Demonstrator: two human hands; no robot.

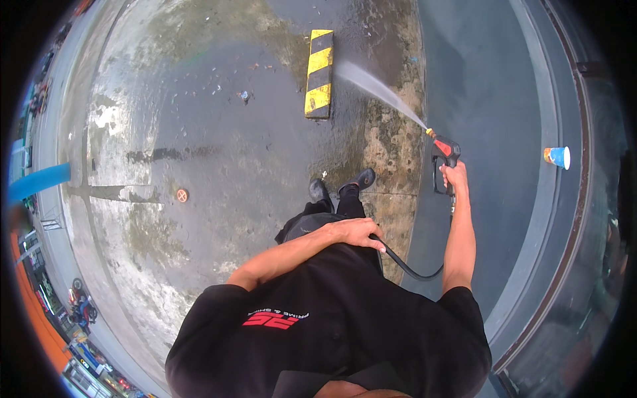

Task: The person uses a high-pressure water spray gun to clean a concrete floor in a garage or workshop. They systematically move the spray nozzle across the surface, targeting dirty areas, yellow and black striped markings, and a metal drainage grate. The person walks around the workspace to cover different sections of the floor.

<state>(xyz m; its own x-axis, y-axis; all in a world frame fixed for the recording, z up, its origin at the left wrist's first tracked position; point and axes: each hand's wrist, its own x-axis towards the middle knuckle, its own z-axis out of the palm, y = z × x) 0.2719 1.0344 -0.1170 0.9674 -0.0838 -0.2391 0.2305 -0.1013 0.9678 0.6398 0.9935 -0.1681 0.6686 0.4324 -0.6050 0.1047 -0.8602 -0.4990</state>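
My right hand (455,176) is stretched out ahead and grips a black pressure-washer gun (443,154) with a red body and a brass nozzle. A white fan of water (378,86) shoots from the nozzle toward a yellow-and-black striped wheel stop (319,73) on the wet concrete. My left hand (358,232) rests at my waist on the black hose (415,270), which loops down and back up toward the gun. My black shoes (342,187) stand on the wet ground below the hands.
Wet, stained concrete (199,166) spreads to the left, with small litter and a round orange drain cap (182,195). To the right run a smooth grey ledge and a dark glass front (584,219). A blue and white paper cup (558,157) lies there. Parked motorbikes stand at far left.
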